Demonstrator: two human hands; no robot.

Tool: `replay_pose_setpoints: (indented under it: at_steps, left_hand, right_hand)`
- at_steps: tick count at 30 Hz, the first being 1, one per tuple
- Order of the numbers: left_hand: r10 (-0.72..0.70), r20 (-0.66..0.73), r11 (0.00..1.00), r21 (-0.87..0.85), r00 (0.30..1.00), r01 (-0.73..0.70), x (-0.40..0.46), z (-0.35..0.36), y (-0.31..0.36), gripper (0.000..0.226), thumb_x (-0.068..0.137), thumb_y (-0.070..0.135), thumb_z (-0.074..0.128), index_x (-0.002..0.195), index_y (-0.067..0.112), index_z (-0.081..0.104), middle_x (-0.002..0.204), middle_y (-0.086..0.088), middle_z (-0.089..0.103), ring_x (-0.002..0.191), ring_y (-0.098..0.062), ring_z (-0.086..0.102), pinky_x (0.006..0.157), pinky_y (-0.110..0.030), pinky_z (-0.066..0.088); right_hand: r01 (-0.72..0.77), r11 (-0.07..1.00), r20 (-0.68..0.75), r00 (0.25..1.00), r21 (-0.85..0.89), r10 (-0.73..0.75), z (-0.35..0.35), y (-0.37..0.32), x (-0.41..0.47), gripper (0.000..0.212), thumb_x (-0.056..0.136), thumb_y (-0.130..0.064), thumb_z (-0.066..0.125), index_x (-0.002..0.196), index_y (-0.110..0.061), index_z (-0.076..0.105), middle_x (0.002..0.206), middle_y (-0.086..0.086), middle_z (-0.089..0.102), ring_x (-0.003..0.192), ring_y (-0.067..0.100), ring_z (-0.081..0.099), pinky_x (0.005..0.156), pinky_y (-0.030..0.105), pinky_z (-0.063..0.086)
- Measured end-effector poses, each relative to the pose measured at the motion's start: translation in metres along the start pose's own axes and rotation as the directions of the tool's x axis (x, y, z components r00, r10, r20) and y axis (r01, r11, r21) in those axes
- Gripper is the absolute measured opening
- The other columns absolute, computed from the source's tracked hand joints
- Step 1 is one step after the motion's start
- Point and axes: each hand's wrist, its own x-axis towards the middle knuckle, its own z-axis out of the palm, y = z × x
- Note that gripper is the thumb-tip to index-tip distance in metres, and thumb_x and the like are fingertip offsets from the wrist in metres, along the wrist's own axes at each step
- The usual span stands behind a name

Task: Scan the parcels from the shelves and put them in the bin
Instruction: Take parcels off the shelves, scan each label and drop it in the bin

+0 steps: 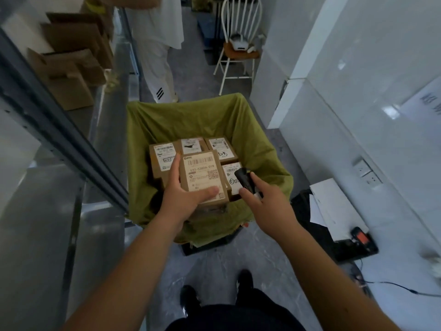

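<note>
Left hand (pixel 181 194) holds a labelled cardboard parcel (pixel 202 179) above the green-lined bin (pixel 148 130); its fingers (pixel 175 167) lie along the parcel's far side and the thumb presses the label. Right hand (pixel 265 199) grips a black scanner (pixel 244 179) just right of the parcel, index finger extended. Four labelled parcels (pixel 218 145) lie inside the bin beneath.

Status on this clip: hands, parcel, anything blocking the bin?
Left hand holds parcel over bin. Right hand grips scanner. Four parcels already inside; nothing blocking.
</note>
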Motion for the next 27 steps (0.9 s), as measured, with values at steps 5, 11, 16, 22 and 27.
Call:
replay_pose_setpoints:
  at_steps: [5,11,16,22,27]
  left_hand:
    - [-0.068,-0.041,0.998,0.008,0.997,0.068,0.045,0.008,0.000,0.139,0.050,0.030,0.104,0.158,0.055,0.019,0.157,0.010,0.044,0.140,-0.018,0.045,0.113,-0.052,0.047]
    - [-0.146,-0.079,0.989,0.015,0.986,0.148,0.109,0.040,0.006,0.131,0.068,0.020,0.098,0.162,0.050,0.012,0.150,0.011,0.043,0.137,-0.018,0.043,0.113,-0.049,0.044]
    - [-0.210,-0.122,0.976,0.025,0.970,0.215,0.173,0.071,0.001,0.136,0.060,0.026,0.102,0.158,0.058,0.013,0.156,0.007,0.045,0.140,-0.023,0.046,0.113,-0.055,0.044]
    - [-0.231,-0.168,0.965,0.082,0.958,0.247,0.252,0.105,0.001,0.135,0.068,0.017,0.099,0.165,0.041,0.009,0.159,0.006,0.042,0.139,-0.017,0.044,0.115,-0.042,0.044]
    - [-0.286,-0.217,0.940,0.124,0.933,0.317,0.301,0.121,-0.012,0.120,0.079,0.018,0.092,0.164,0.045,0.013,0.165,-0.007,0.038,0.145,-0.027,0.046,0.111,-0.046,0.049]
  right_hand:
    - [-0.015,0.999,0.012,1.000,0.028,0.015,-0.005,-0.001,0.036,0.089,0.081,-0.084,0.044,0.159,-0.044,0.029,0.126,-0.002,0.063,0.098,0.013,0.066,0.088,0.045,0.059]
    - [0.008,0.997,0.092,0.996,0.079,-0.016,-0.028,0.000,0.100,0.074,0.095,-0.064,0.057,0.160,-0.034,0.037,0.141,-0.004,0.060,0.105,0.006,0.062,0.084,0.027,0.053]
    - [0.024,0.999,0.152,0.988,0.037,-0.030,-0.060,0.000,0.170,0.069,0.100,-0.057,0.056,0.160,-0.032,0.036,0.147,0.001,0.057,0.112,0.013,0.059,0.085,0.029,0.048]
    - [-0.012,0.999,0.211,0.977,-0.029,0.018,-0.083,0.024,0.246,0.073,0.096,-0.067,0.053,0.160,-0.035,0.036,0.153,0.002,0.051,0.133,0.022,0.053,0.108,0.046,0.047]
    - [-0.037,0.999,0.259,0.965,-0.019,0.040,-0.090,0.041,0.286,0.074,0.096,-0.065,0.055,0.160,-0.033,0.036,0.154,0.002,0.052,0.134,0.022,0.054,0.109,0.047,0.048]
